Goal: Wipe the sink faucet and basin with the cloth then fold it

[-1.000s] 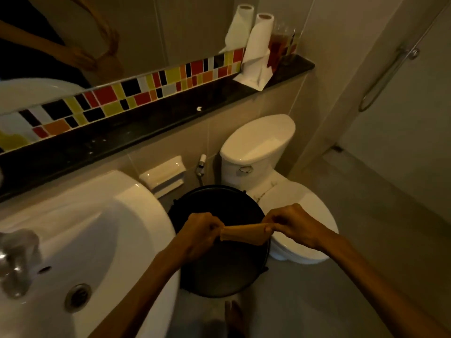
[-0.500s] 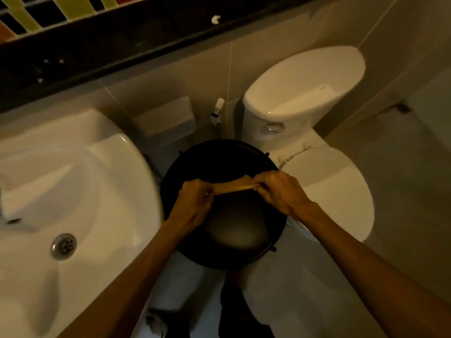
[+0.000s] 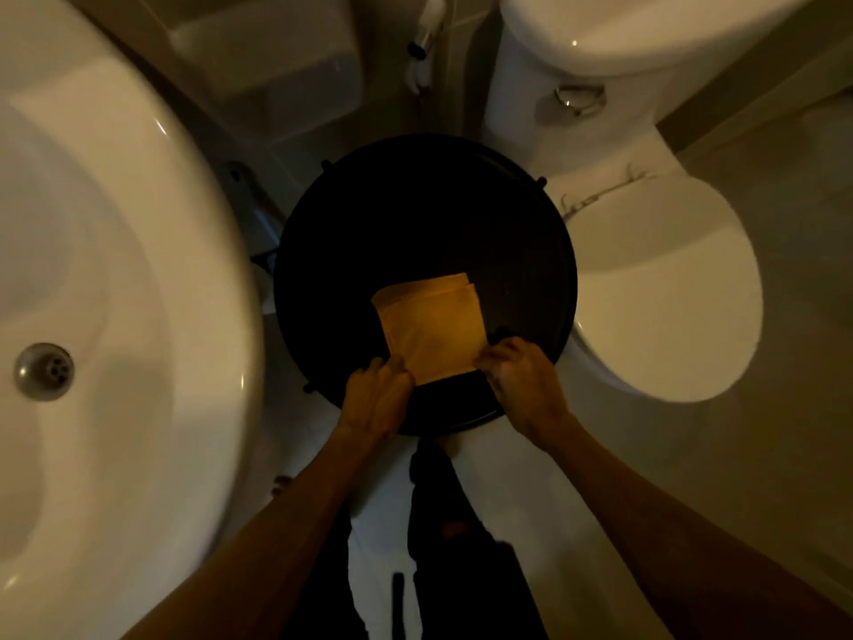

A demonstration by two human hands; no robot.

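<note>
A yellow-orange cloth (image 3: pixel 434 327), folded into a flat rectangle, lies on the round black stool top (image 3: pixel 369 233) between sink and toilet. My left hand (image 3: pixel 376 399) pinches its near left corner. At the near right corner my right hand (image 3: pixel 519 378) grips the cloth. The white sink basin (image 3: pixel 115 270) fills the left side, with its metal drain (image 3: pixel 44 371) showing. The faucet is out of view.
A white toilet (image 3: pixel 660 284) with its lid down stands to the right, its tank (image 3: pixel 623 48) against the wall. A white paper holder (image 3: pixel 272 62) and a spray hose (image 3: pixel 427 30) are on the wall behind the stool. Grey floor lies at the far right.
The cloth was stretched in the air between both hands; now it lies flat and folded on the black stool. The view has tilted further down, so the shelf and mirror are gone.
</note>
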